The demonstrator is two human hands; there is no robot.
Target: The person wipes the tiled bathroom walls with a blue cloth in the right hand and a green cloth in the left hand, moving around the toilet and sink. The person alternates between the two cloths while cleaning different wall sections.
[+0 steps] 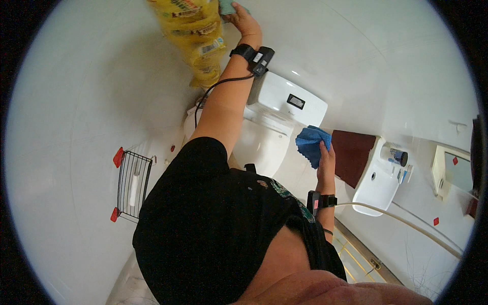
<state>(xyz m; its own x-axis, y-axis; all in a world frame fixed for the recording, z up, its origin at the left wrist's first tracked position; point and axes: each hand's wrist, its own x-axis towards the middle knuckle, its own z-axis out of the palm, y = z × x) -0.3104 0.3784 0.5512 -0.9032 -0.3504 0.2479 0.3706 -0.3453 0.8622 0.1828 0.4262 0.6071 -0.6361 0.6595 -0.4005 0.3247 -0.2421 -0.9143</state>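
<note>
My left hand point(244, 23) is stretched far up at the top edge of the view, beside the hanging yellow plastic packaging point(195, 38). Its fingers close on a light green cloth point(233, 7), partly cut off by the picture's edge; whether the cloth touches the wall I cannot tell. Lower and to the right, my right hand point(327, 158) grips a bunched blue cloth point(311, 144) with a scalloped edge, thumb on top. That cloth hangs in front of the toilet and its white cistern point(290, 96).
Below my left arm is the closed toilet lid point(262, 145). At right are a brown panel point(353, 155) and a white washbasin point(376, 183) with a dark-lidded jar point(400, 156). A black wire rack point(134, 185) hangs on the left wall. Cables run from both wrist devices.
</note>
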